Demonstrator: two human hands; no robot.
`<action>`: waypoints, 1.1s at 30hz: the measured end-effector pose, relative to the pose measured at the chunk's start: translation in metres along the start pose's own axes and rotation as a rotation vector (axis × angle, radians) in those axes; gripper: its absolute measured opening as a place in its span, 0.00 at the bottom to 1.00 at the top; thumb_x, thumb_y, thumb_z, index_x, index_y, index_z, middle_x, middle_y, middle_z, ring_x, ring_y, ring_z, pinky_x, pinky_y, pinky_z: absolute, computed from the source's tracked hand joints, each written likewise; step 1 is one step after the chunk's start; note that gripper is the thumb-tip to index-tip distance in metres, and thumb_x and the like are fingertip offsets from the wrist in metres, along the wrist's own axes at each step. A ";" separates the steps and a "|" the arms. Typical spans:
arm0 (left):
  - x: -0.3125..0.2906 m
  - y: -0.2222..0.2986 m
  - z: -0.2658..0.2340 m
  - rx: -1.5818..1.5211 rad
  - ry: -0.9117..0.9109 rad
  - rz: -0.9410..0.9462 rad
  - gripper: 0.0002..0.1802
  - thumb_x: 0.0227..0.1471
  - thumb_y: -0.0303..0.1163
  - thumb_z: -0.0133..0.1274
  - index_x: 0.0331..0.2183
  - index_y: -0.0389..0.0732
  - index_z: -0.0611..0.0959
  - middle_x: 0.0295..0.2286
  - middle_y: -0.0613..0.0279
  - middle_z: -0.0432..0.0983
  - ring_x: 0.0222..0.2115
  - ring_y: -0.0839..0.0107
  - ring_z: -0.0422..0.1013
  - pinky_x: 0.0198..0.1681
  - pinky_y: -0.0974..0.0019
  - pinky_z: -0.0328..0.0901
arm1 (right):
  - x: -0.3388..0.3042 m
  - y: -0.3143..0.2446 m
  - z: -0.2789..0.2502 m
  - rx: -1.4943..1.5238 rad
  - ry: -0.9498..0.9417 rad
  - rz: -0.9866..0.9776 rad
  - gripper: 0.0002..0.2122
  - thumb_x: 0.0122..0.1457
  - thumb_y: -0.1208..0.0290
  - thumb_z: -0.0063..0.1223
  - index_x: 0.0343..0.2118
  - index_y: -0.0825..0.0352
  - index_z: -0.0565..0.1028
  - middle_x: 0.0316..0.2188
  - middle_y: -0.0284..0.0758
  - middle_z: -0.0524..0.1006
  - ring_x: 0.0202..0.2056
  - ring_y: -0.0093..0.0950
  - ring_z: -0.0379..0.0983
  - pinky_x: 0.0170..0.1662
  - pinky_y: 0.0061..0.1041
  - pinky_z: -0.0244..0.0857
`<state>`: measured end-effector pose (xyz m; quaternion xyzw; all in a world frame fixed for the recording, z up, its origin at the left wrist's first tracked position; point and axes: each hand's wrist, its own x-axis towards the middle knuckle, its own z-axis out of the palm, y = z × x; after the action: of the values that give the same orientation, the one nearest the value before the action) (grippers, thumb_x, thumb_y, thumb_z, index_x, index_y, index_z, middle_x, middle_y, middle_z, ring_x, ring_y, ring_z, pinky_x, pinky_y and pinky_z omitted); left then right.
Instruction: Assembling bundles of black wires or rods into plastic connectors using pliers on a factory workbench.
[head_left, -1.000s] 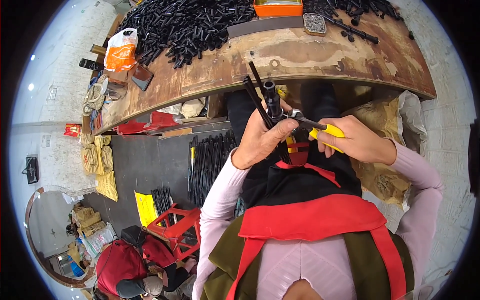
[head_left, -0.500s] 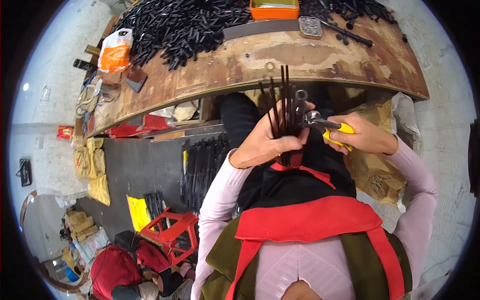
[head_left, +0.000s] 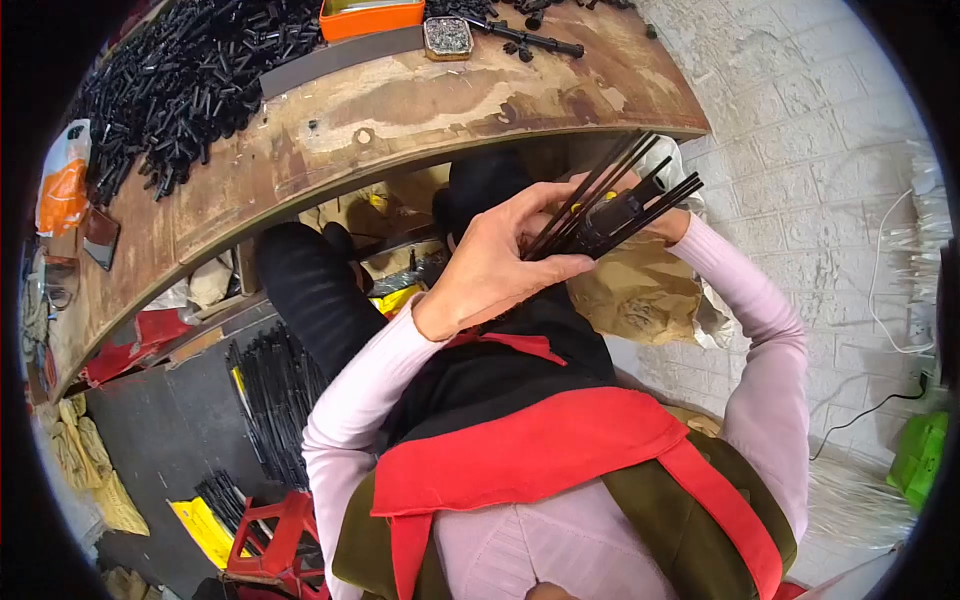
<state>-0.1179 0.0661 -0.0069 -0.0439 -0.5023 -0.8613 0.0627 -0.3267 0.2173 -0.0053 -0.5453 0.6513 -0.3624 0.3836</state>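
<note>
My left hand (head_left: 505, 250) is closed round a bundle of thin black rods (head_left: 635, 165), joined at a thicker dark hub; the rods slant up to the right, above my lap. My right hand (head_left: 664, 226) is behind the bundle, mostly hidden by the rods. Bits of yellow among the rods match the handles of the pliers (head_left: 608, 198) it gripped half a second ago; their jaws are hidden from sight.
A worn wooden bench (head_left: 440, 110) curves ahead of me, bearing a heap of black parts (head_left: 200, 80), an orange tray (head_left: 372, 20) and a small tin (head_left: 447, 38). More black rods (head_left: 270, 400) lie at lower left near a red stool (head_left: 280, 540). Brown paper (head_left: 640, 295) lies at right.
My view has swung to the right. The bundle, upright before, now tilts to the right, and my right hand with the pliers has gone behind it.
</note>
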 end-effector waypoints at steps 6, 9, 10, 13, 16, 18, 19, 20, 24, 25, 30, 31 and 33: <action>0.003 -0.007 -0.002 0.046 -0.012 0.037 0.35 0.44 0.18 0.63 0.54 0.35 0.70 0.37 0.61 0.78 0.38 0.81 0.71 0.44 0.73 0.66 | 0.003 -0.007 -0.003 0.080 -0.077 0.080 0.09 0.52 0.75 0.62 0.35 0.70 0.77 0.34 0.31 0.78 0.36 0.20 0.74 0.40 0.19 0.67; 0.000 -0.001 0.004 0.068 -0.004 0.031 0.35 0.45 0.16 0.62 0.55 0.34 0.69 0.40 0.62 0.77 0.38 0.81 0.71 0.44 0.73 0.66 | 0.009 -0.020 0.001 -0.064 -0.084 0.063 0.13 0.55 0.63 0.59 0.36 0.69 0.76 0.33 0.32 0.76 0.36 0.22 0.72 0.40 0.24 0.64; 0.000 -0.001 0.006 0.091 0.004 0.048 0.36 0.44 0.17 0.63 0.55 0.35 0.69 0.39 0.63 0.77 0.38 0.81 0.71 0.43 0.74 0.66 | 0.010 -0.021 -0.001 -0.068 -0.088 0.063 0.13 0.55 0.63 0.59 0.36 0.69 0.76 0.33 0.32 0.76 0.36 0.22 0.72 0.40 0.24 0.64; 0.000 -0.002 0.001 0.063 0.010 0.046 0.35 0.46 0.19 0.62 0.56 0.34 0.68 0.41 0.61 0.77 0.39 0.81 0.70 0.45 0.74 0.65 | 0.012 -0.021 -0.005 0.207 -0.061 0.269 0.07 0.55 0.75 0.59 0.36 0.69 0.77 0.33 0.31 0.78 0.35 0.19 0.73 0.38 0.19 0.68; 0.000 -0.001 -0.014 0.014 0.059 0.152 0.31 0.53 0.22 0.57 0.57 0.34 0.66 0.38 0.59 0.77 0.38 0.79 0.71 0.44 0.72 0.66 | 0.011 -0.028 0.004 0.024 0.024 -0.017 0.11 0.51 0.71 0.65 0.33 0.73 0.77 0.27 0.35 0.81 0.29 0.19 0.75 0.33 0.18 0.67; -0.008 0.030 -0.027 -0.054 0.033 -0.008 0.33 0.53 0.24 0.56 0.58 0.35 0.63 0.32 0.66 0.73 0.30 0.81 0.69 0.36 0.75 0.65 | 0.020 -0.042 0.010 -0.241 0.126 -0.104 0.12 0.52 0.68 0.65 0.33 0.71 0.78 0.22 0.36 0.79 0.24 0.21 0.74 0.29 0.20 0.67; -0.017 0.033 -0.036 0.015 0.045 0.005 0.35 0.51 0.25 0.59 0.58 0.36 0.64 0.30 0.68 0.71 0.29 0.82 0.67 0.34 0.76 0.64 | 0.023 -0.061 0.016 -0.273 0.070 0.018 0.11 0.53 0.67 0.64 0.32 0.71 0.77 0.21 0.36 0.78 0.23 0.21 0.74 0.28 0.21 0.66; -0.024 0.034 -0.044 0.087 0.053 0.015 0.36 0.49 0.26 0.61 0.58 0.37 0.65 0.28 0.70 0.70 0.27 0.84 0.65 0.32 0.77 0.63 | 0.025 -0.075 0.021 -0.305 0.017 0.138 0.11 0.54 0.67 0.63 0.32 0.70 0.77 0.20 0.36 0.78 0.21 0.21 0.73 0.27 0.22 0.66; -0.042 0.052 -0.039 0.242 0.252 -0.008 0.31 0.45 0.30 0.67 0.51 0.41 0.74 0.23 0.74 0.69 0.21 0.87 0.62 0.23 0.79 0.56 | 0.033 -0.118 0.031 -0.172 -0.162 0.242 0.16 0.62 0.60 0.52 0.28 0.71 0.72 0.19 0.33 0.75 0.19 0.20 0.71 0.23 0.22 0.65; -0.048 0.053 -0.046 0.068 0.235 -0.061 0.28 0.47 0.32 0.66 0.49 0.38 0.76 0.24 0.73 0.71 0.20 0.86 0.63 0.22 0.78 0.57 | 0.035 -0.126 0.031 -0.147 -0.171 0.211 0.16 0.62 0.60 0.52 0.28 0.71 0.72 0.19 0.33 0.75 0.19 0.20 0.71 0.23 0.22 0.65; -0.060 0.059 -0.053 0.091 0.118 -0.018 0.25 0.51 0.35 0.63 0.47 0.33 0.76 0.22 0.70 0.71 0.20 0.84 0.64 0.23 0.77 0.59 | 0.040 -0.126 0.037 0.322 -0.487 0.394 0.16 0.66 0.58 0.46 0.32 0.69 0.70 0.18 0.32 0.73 0.18 0.19 0.69 0.21 0.21 0.64; -0.060 0.058 -0.053 0.179 0.166 0.000 0.24 0.51 0.36 0.63 0.46 0.32 0.77 0.22 0.70 0.72 0.20 0.83 0.65 0.23 0.77 0.60 | 0.039 -0.118 0.044 0.390 -0.482 0.391 0.16 0.66 0.58 0.45 0.32 0.69 0.70 0.19 0.32 0.73 0.18 0.19 0.68 0.20 0.20 0.62; -0.059 0.056 -0.051 0.310 0.248 0.024 0.23 0.51 0.39 0.62 0.43 0.33 0.78 0.23 0.69 0.72 0.21 0.83 0.66 0.25 0.77 0.60 | 0.038 -0.099 0.054 0.470 -0.518 0.309 0.15 0.66 0.61 0.45 0.32 0.71 0.69 0.18 0.32 0.70 0.19 0.19 0.68 0.21 0.19 0.62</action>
<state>-0.0513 -0.0017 0.0084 0.0667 -0.6168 -0.7717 0.1401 -0.2404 0.1623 0.0547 -0.4111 0.5065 -0.2902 0.7002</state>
